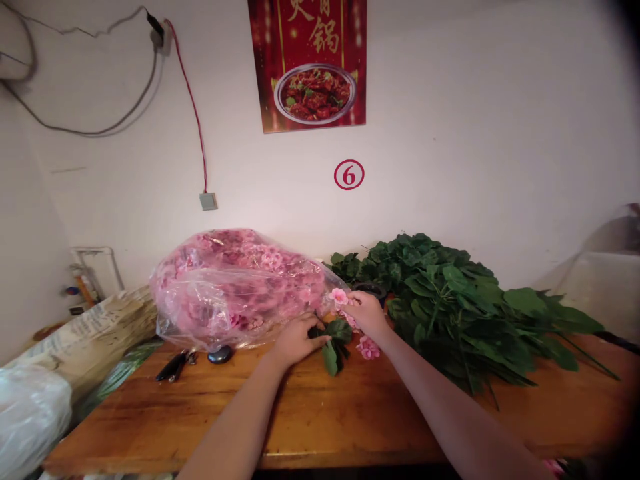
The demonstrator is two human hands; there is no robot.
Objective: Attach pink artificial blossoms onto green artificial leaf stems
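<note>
Green artificial leaves (pixel 338 331) are gripped in my left hand (pixel 298 340), low over the wooden table near its middle. My right hand (pixel 367 312) is closed on a pink artificial flower (pixel 339 297), just right of the leaves. Another pink blossom (pixel 369 347) shows below my right wrist; whether it belongs to the same stem I cannot tell. Behind my left hand lies a clear plastic bag (pixel 200 293) full of pink flowers. A large heap of green leaf stems (pixel 450 307) spreads to the right of my right hand.
Keys with a black fob (pixel 173 366) and a dark rounded object (pixel 220 354) lie on the wooden table (pixel 320 427) at left. Stacked sacks (pixel 90 333) and a white plastic bag (pixel 35 407) stand beyond its left edge. The wall (pixel 475 133) rises behind.
</note>
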